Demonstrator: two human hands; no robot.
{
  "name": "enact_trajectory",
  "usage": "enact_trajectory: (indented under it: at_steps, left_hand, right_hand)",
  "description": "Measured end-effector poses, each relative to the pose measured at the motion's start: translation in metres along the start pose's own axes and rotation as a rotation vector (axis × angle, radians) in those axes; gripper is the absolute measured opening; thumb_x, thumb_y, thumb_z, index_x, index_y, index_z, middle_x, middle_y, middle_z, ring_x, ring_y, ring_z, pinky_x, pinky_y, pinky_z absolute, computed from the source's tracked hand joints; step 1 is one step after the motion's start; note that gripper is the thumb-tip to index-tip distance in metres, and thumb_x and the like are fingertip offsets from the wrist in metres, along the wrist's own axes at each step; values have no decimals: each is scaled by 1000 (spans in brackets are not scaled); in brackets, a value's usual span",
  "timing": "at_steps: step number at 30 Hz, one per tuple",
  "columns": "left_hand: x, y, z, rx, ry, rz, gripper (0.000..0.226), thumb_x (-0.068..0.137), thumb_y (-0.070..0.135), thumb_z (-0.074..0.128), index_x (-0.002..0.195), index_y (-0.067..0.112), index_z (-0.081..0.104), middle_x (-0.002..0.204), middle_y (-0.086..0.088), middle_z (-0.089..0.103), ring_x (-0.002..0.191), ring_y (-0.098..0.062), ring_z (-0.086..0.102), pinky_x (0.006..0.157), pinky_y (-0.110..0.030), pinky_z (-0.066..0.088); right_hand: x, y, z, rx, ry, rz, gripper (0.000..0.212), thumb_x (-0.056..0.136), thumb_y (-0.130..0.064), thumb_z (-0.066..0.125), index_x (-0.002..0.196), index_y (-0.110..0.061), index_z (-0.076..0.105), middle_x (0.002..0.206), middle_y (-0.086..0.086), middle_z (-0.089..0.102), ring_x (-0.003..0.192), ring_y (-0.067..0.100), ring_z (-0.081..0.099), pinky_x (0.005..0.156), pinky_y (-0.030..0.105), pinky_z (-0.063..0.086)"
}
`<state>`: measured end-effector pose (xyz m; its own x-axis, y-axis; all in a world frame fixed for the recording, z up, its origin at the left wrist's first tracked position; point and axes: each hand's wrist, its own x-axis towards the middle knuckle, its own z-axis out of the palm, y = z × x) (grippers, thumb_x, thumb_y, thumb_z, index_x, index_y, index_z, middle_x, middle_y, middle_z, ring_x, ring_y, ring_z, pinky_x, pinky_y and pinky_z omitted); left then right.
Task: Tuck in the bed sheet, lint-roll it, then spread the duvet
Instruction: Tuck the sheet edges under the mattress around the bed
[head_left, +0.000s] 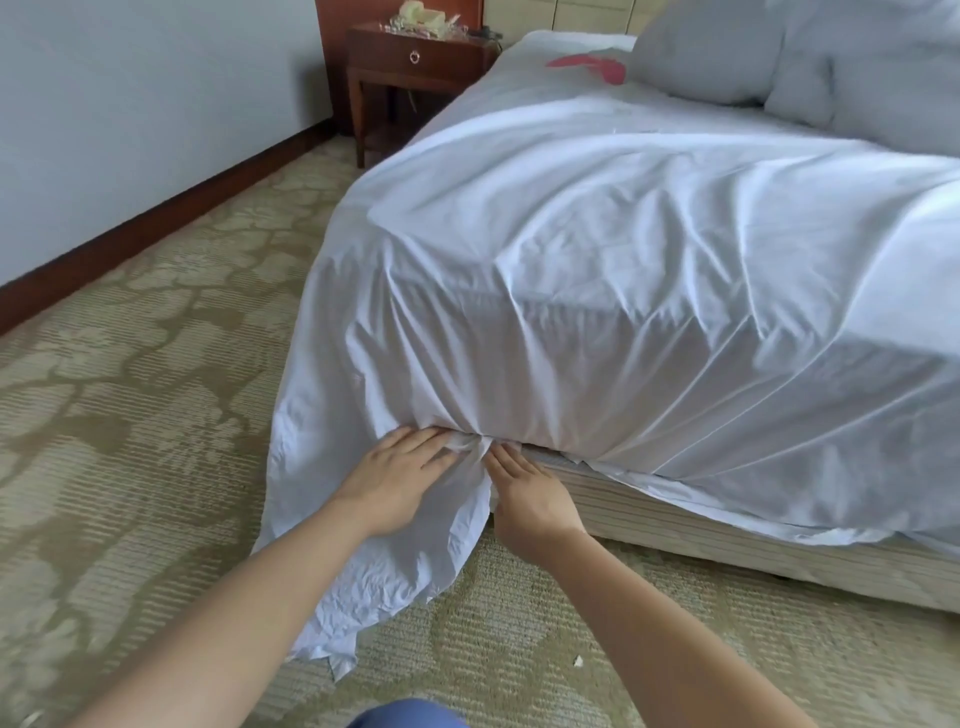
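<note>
A white bed sheet (597, 270) covers the mattress and hangs loose over the near corner, its tail trailing onto the carpet. My left hand (395, 478) lies flat with straight fingers on the hanging fold at the mattress's lower edge. Just to its right, my right hand (530, 488) presses its straight fingers into the gap between the mattress and the beige bed base (727, 540), pushing sheet under. A pink lint roller (587, 65) lies on the sheet near the head of the bed.
Grey pillows (779, 57) are piled at the head of the bed. A dark wooden nightstand (415, 73) stands against the wall beside it. Patterned beige carpet (130, 415) fills the floor to the left and in front.
</note>
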<state>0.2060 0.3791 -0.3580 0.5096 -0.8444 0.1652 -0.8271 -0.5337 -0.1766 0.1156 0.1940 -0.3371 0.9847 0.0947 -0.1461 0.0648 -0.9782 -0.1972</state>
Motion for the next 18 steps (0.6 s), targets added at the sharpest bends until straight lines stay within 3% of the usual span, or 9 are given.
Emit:
enact_trajectory:
  at_steps: [2,7,10,13,15,18]
  left_hand:
    - [-4,-6,0,7,-29,22,61,70,14,30,116,17,70,126,-2,63,118,-19,60,97,-41,47]
    - [-10,-17,-1,22,-7,81,58,73,12,31,115,15,70,123,-1,66,114,-18,62,102,-37,44]
    - [-11,-21,2,38,25,111,57,74,11,31,115,13,70,124,-2,65,115,-18,61,105,-39,38]
    - [-12,-24,7,60,49,123,57,75,10,30,117,10,68,127,-4,63,118,-21,59,105,-38,29]
    - [-15,-29,12,94,88,143,52,75,12,38,119,9,67,129,-6,62,120,-22,58,106,-39,27]
    - [-18,-34,10,124,72,140,59,59,14,73,118,9,68,128,-6,62,119,-23,59,106,-41,36]
  right_hand:
    - [5,-2,0,-9,-23,27,64,97,-14,34,154,-12,5,161,2,-1,148,15,-3,116,24,-2]
    - [17,-13,-5,-8,-71,117,66,97,-23,34,154,-11,2,161,1,-2,148,14,-1,117,27,-2]
    - [35,-17,-8,9,-64,177,65,93,-26,39,153,-14,15,159,2,20,146,17,17,117,30,11]
    - [53,-19,-11,37,-83,235,52,90,-26,41,141,-19,38,142,2,48,131,22,43,105,32,32]
    - [60,-20,-10,45,-90,253,45,89,-25,42,133,-20,47,134,1,55,124,22,49,99,31,37]
    - [63,-18,-9,54,-82,249,47,88,-24,43,134,-22,46,138,1,52,128,23,45,103,30,35]
